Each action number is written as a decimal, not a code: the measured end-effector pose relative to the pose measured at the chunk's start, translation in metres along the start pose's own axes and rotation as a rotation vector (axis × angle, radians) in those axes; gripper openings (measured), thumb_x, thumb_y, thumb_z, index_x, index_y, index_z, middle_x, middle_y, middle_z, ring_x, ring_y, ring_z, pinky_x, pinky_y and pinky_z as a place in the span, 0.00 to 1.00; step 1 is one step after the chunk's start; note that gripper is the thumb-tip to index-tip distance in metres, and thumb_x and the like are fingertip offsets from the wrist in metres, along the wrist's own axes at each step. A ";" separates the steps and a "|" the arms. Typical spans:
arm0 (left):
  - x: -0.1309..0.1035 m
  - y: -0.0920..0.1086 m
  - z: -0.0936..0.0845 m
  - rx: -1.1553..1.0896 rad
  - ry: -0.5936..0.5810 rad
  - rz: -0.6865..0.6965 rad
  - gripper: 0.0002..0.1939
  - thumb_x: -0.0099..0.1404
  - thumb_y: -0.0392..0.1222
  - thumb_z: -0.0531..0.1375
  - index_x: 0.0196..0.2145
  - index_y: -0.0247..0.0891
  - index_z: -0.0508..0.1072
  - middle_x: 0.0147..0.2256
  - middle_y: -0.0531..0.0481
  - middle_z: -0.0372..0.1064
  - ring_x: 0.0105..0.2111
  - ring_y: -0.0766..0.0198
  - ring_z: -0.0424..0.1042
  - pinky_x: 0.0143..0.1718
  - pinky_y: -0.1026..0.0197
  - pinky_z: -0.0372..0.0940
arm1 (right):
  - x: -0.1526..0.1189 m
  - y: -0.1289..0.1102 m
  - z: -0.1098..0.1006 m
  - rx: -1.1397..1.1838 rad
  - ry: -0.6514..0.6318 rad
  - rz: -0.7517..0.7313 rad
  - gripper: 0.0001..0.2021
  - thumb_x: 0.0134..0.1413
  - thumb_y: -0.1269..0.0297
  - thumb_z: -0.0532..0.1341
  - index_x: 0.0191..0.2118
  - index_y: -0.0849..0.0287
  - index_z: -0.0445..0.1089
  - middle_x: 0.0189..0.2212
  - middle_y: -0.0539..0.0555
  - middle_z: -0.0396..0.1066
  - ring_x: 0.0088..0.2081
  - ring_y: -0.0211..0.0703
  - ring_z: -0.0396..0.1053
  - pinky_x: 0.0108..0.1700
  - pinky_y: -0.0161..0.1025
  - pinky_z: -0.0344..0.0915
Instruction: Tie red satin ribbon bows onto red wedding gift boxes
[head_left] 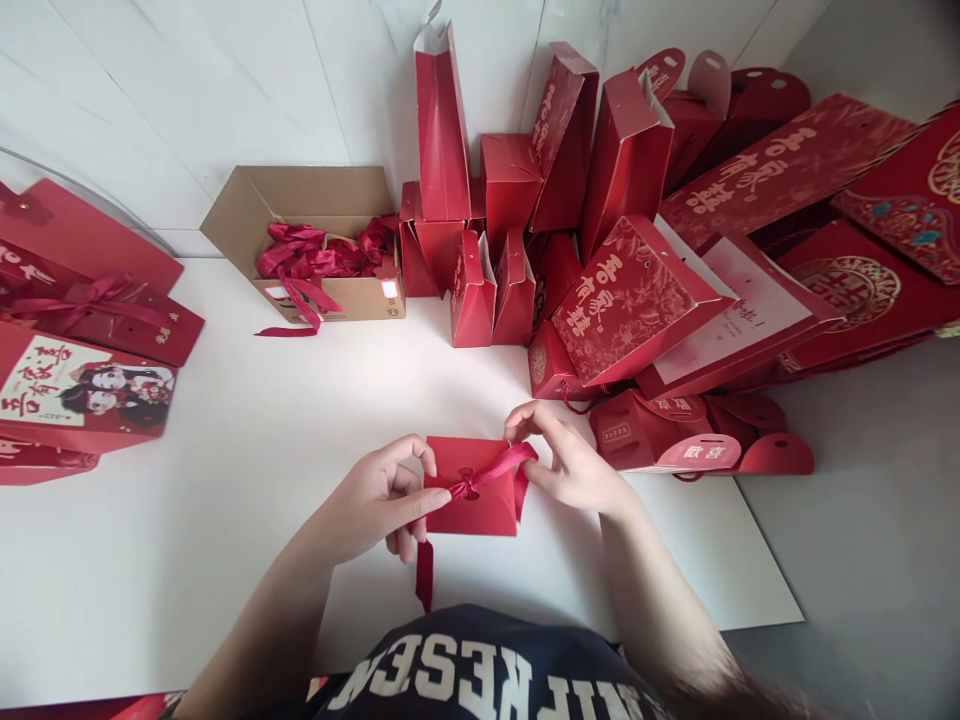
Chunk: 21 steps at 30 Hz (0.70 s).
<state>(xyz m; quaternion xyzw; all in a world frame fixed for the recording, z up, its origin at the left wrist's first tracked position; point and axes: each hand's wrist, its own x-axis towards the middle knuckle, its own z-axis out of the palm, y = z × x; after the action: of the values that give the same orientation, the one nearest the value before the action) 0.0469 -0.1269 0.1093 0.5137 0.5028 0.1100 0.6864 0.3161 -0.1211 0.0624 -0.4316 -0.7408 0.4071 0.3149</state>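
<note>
A flat red envelope [486, 512] is held up just above the white table, with a dark pink satin ribbon [496, 468] knotted through the cutout at its middle. My left hand [382, 497] grips the ribbon, its thumb pressing near the knot and its fingers curled at the envelope's left edge. One ribbon tail hangs below that hand. At the right edge, my right hand [568, 467] has the other ribbon end between thumb and fingers, with a fingertip close to the envelope's top corner. Exactly how the fingers behind the envelope sit is hidden.
An open cardboard box [315, 185] of loose ribbon stands against the wall. Several red gift boxes [442, 130] and bags [855, 290] crowd the back and right of the white table [247, 440]. More red bags [97, 390] stand at the left.
</note>
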 end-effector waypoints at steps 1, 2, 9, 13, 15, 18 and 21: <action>0.000 0.000 -0.001 0.017 0.000 -0.012 0.16 0.64 0.53 0.60 0.36 0.42 0.59 0.20 0.58 0.70 0.14 0.68 0.68 0.15 0.70 0.59 | -0.001 -0.003 -0.004 0.091 -0.074 0.042 0.22 0.46 0.82 0.54 0.47 0.54 0.60 0.39 0.52 0.68 0.42 0.42 0.69 0.42 0.40 0.67; -0.001 0.000 -0.002 0.030 -0.005 -0.020 0.16 0.64 0.53 0.60 0.36 0.42 0.59 0.20 0.59 0.69 0.13 0.68 0.67 0.15 0.70 0.57 | -0.002 -0.006 -0.007 0.171 -0.127 0.073 0.22 0.47 0.82 0.53 0.47 0.54 0.60 0.39 0.52 0.67 0.41 0.42 0.69 0.41 0.40 0.66; 0.000 -0.007 -0.015 0.207 0.000 -0.044 0.18 0.62 0.56 0.61 0.29 0.39 0.63 0.19 0.60 0.61 0.15 0.69 0.65 0.18 0.68 0.56 | -0.005 -0.005 -0.016 0.563 -0.219 0.128 0.09 0.58 0.71 0.55 0.45 0.57 0.61 0.36 0.53 0.66 0.34 0.39 0.64 0.34 0.38 0.61; 0.003 -0.009 -0.018 0.310 -0.078 -0.021 0.23 0.62 0.56 0.60 0.20 0.37 0.61 0.19 0.57 0.57 0.17 0.70 0.63 0.20 0.67 0.55 | -0.006 -0.005 -0.020 0.543 -0.205 0.209 0.14 0.64 0.54 0.54 0.41 0.61 0.66 0.26 0.51 0.66 0.29 0.38 0.63 0.33 0.37 0.60; 0.003 -0.008 -0.018 0.296 -0.097 -0.016 0.24 0.63 0.55 0.59 0.19 0.36 0.60 0.18 0.56 0.58 0.17 0.71 0.62 0.20 0.67 0.55 | -0.006 -0.006 -0.022 0.481 -0.210 0.295 0.20 0.65 0.49 0.52 0.36 0.62 0.69 0.22 0.50 0.64 0.25 0.37 0.61 0.29 0.36 0.58; 0.004 -0.004 -0.018 0.220 -0.095 -0.006 0.22 0.65 0.54 0.58 0.20 0.36 0.64 0.18 0.55 0.61 0.17 0.71 0.61 0.20 0.67 0.54 | -0.007 -0.009 -0.025 0.367 -0.334 0.396 0.26 0.63 0.45 0.52 0.27 0.63 0.70 0.17 0.48 0.59 0.20 0.33 0.56 0.23 0.34 0.53; 0.007 -0.005 -0.018 0.138 -0.093 0.025 0.21 0.66 0.52 0.57 0.21 0.36 0.65 0.17 0.55 0.61 0.17 0.71 0.61 0.22 0.67 0.55 | -0.007 -0.011 -0.026 0.325 -0.468 0.416 0.23 0.58 0.46 0.60 0.26 0.64 0.72 0.16 0.46 0.55 0.19 0.31 0.51 0.21 0.33 0.49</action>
<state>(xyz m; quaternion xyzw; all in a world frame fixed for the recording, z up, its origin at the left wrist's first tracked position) 0.0338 -0.1137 0.1022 0.5705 0.4703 0.0596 0.6707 0.3363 -0.1218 0.0840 -0.4126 -0.6146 0.6631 0.1112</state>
